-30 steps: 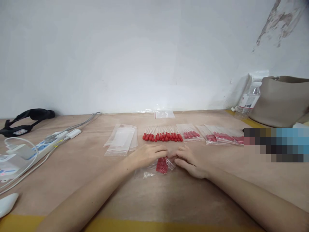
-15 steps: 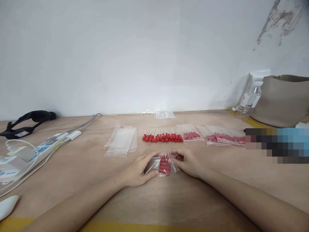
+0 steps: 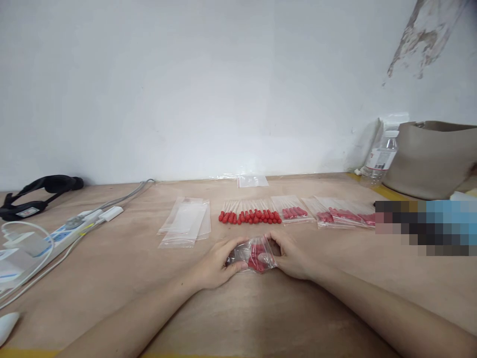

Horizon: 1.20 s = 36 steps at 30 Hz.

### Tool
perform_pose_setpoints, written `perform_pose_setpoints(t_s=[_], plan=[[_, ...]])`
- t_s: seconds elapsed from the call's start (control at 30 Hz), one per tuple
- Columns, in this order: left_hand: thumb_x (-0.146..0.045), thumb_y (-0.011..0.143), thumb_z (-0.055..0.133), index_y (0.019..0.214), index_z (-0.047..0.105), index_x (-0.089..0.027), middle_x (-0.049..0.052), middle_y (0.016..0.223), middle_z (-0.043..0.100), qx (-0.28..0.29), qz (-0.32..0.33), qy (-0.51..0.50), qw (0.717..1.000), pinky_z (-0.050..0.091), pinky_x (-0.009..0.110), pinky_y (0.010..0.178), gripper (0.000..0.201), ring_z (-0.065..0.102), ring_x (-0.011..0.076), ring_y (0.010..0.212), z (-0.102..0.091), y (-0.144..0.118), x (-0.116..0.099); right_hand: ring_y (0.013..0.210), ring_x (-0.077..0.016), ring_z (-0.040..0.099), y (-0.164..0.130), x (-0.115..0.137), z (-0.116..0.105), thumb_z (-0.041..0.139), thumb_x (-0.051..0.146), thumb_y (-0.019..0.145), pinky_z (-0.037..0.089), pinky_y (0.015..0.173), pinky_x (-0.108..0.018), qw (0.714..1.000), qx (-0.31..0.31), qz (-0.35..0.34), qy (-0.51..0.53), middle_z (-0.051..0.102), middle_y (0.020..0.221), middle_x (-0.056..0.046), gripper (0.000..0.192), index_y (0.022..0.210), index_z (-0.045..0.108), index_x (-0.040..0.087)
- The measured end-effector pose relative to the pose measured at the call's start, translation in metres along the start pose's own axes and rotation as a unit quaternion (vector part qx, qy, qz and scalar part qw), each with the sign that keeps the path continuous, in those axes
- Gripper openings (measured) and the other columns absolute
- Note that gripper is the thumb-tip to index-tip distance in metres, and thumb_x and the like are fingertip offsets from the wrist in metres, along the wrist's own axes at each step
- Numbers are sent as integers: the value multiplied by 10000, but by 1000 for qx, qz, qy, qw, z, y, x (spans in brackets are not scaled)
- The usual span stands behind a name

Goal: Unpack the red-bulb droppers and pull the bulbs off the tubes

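Head view shows both hands closed on one small clear zip bag packed with red-tipped sticks, held low over the wooden table. The left hand pinches the bag's left end between thumb and fingers; the right hand pinches its right end the same way, so the bag spans the gap between them, equally near to each. Its long axis seems to run left to right, roughly parallel to the table's near edge, with the red tips bunched in the middle; which end carries the zip seal I cannot tell, since the plastic is crumpled and glossy.

Taking the bag as the landmark: just beyond it lies a row of loose red-tipped sticks, red ends toward the person, thin stems pointing at the wall. Beyond and to the right of the bag sit filled bags of the same sticks, overlapping one another. Beyond and to the left rests a stack of empty clear bags. Farther back, near the wall, lies one more clear bag. Well to the left are a white power strip with cables and a black strap. Far right stand a water bottle and a beige bag.
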State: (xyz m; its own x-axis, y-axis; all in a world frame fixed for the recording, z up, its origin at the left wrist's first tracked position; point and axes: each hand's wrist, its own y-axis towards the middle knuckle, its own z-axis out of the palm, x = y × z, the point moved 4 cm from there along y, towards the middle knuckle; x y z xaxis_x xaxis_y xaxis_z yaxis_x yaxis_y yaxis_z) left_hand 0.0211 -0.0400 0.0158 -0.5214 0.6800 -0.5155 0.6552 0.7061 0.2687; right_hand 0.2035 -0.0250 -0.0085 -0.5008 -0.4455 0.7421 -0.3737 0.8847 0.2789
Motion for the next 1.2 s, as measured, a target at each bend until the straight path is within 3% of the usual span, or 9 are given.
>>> perform_pose_setpoints(t_s=[0.13,0.27,0.5,0.7,0.83,0.93,1.07,1.2], plan=[[-358,812,505,1216,410,-214,77,1171,531,-13,-6,8,1000,418,351,869,440,504,203,1032,1,-1,3,688,-124,541,2,-6,10,602,315,713,400,592,-237,993,51,29,103,623,789,-11,220,870,555,169],[-362,811,509,1215,418,-230,62,1178,531,-9,-10,10,1000,412,339,877,435,499,197,1048,2,-1,5,617,-114,534,5,-4,13,577,293,720,391,539,-223,984,80,58,149,616,710,-8,152,783,568,154],[-360,817,499,1219,421,-238,55,1178,531,-9,-29,10,999,413,341,880,428,501,196,1043,1,-2,6,599,-107,504,7,-1,-6,572,261,705,401,571,-242,983,32,86,160,580,672,-2,137,771,568,142],[-358,819,494,1203,444,-234,54,1178,531,-17,-33,9,999,400,349,900,406,488,198,1060,1,-1,7,658,-118,532,4,-2,-7,631,328,671,424,623,-263,976,91,74,184,610,769,-15,275,879,580,156],[-335,814,505,1196,451,-235,49,1157,546,-21,-32,10,999,412,336,880,399,506,191,1030,1,-2,7,603,-102,538,6,-7,-12,653,375,647,435,595,-258,965,58,106,231,585,671,20,311,837,518,168],[-331,812,508,1197,450,-244,40,1145,554,-20,-34,10,999,419,329,868,399,515,186,1012,1,-2,7,523,-83,527,11,-16,-31,647,434,642,432,540,-248,958,38,139,247,583,650,22,341,800,506,167],[-353,811,506,1190,457,-246,47,1148,550,-25,-38,11,999,418,341,866,397,509,194,1009,1,-2,8,556,-94,552,18,-22,-79,672,450,603,450,549,-251,961,-3,142,238,624,701,-14,381,809,538,160],[-364,815,498,1192,455,-246,52,1145,547,-21,-45,12,999,419,342,860,398,507,194,1006,1,-2,8,664,-140,600,21,-20,-125,693,428,583,478,625,-284,959,-133,112,223,658,773,-52,357,800,558,179]])
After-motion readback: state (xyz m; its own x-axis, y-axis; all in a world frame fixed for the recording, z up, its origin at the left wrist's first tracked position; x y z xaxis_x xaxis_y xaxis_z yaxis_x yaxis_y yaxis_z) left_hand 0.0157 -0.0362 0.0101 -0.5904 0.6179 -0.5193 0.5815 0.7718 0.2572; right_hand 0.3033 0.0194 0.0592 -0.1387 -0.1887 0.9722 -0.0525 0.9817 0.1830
